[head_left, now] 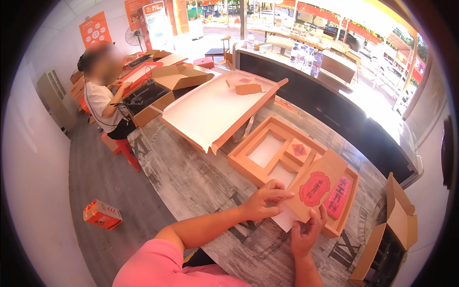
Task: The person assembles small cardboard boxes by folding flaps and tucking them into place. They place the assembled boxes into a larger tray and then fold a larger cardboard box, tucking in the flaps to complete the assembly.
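Observation:
My left hand and my right hand both hold a flat tan cardboard sleeve with a red oval label, a white sheet sticking out of its near end. Left fingers press the sleeve's near edge; the right hand grips its lower corner. Under and behind it lies an orange tray with compartments, holding a small square box with a red diamond and a long red packet.
A large open flat box lid leans on the wooden table with small tan boxes on it. A seated person works at far left by open cartons. An orange carton lies on the floor. An open brown carton stands at right.

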A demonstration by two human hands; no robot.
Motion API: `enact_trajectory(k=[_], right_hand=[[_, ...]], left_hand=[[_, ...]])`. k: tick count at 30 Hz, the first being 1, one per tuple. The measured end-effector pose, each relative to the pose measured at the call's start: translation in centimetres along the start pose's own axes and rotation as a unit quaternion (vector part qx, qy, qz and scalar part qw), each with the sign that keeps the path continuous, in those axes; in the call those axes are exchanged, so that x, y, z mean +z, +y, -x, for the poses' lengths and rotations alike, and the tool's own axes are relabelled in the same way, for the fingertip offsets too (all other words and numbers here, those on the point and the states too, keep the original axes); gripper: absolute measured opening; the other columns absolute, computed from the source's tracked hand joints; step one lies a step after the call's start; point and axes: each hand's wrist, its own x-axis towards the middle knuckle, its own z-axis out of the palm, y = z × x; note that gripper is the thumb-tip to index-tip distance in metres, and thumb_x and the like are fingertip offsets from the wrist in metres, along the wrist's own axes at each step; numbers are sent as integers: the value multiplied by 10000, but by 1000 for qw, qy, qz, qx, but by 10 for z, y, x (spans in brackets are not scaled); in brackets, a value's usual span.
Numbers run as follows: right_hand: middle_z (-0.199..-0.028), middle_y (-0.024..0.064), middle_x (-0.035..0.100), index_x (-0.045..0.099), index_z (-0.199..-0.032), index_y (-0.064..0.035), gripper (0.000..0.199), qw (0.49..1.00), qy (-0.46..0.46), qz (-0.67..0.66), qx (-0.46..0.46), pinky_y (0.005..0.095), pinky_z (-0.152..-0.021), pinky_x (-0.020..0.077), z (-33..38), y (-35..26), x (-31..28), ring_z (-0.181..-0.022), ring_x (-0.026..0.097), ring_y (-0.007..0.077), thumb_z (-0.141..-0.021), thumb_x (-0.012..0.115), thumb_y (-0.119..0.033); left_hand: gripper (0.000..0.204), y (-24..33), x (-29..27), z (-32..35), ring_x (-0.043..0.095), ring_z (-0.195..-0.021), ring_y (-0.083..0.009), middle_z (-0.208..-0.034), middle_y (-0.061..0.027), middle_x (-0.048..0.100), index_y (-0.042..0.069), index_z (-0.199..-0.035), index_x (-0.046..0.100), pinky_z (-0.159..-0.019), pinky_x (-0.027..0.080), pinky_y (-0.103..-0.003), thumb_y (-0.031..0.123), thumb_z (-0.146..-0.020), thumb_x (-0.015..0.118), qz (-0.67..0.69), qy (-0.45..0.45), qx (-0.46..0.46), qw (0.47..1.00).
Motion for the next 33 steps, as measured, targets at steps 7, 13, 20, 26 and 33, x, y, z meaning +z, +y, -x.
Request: enact_trajectory(k=[7,13,20,26,33], right_hand=[[-1651,218,298,533,-1401,-56,507,998,22,-54,-2,414,-1089,512,-4,3,0,-1438,478,326,-930,682,59],[-1650,216,314,574,-1375,-48,490,996,25,-85,21,337,-938,534,-1,8,0,-1268,549,243,-912,709,35],[-1613,208,392,634,-1343,-42,495,1000,-3,22,-15,256,-700,470,-2,0,-3,-863,570,119,-866,738,44],[-1593,228,402,641,-1339,-46,495,998,-32,44,-13,279,-726,495,-4,-8,-2,-874,578,136,-863,743,40],[-1588,233,402,629,-1335,-36,484,1000,-17,21,-15,302,-776,506,3,6,0,-993,591,191,-871,747,30]], left_hand=[[615,0,-22,-4,483,-1417,-241,-1562,-113,385,113,-1445,692,-1111,514,-376,-65,-860,627,36,-91,-61,993],[712,13,-18,-8,292,-1618,-320,-1786,-152,140,191,-1473,684,-1146,503,-426,-65,-810,652,-55,-143,-7,988],[731,12,-14,-9,232,-1648,-342,-1784,-149,128,180,-1448,688,-1171,490,-424,-146,-794,665,16,-131,-35,991],[597,-5,-14,-7,348,-1596,-340,-1727,-177,306,134,-1337,750,-1133,514,-416,-166,-829,665,-25,-70,19,997],[492,-2,-1,-5,548,-1451,-311,-1664,-176,433,116,-1241,799,-1120,504,-395,-163,-864,650,-94,-18,120,988]])
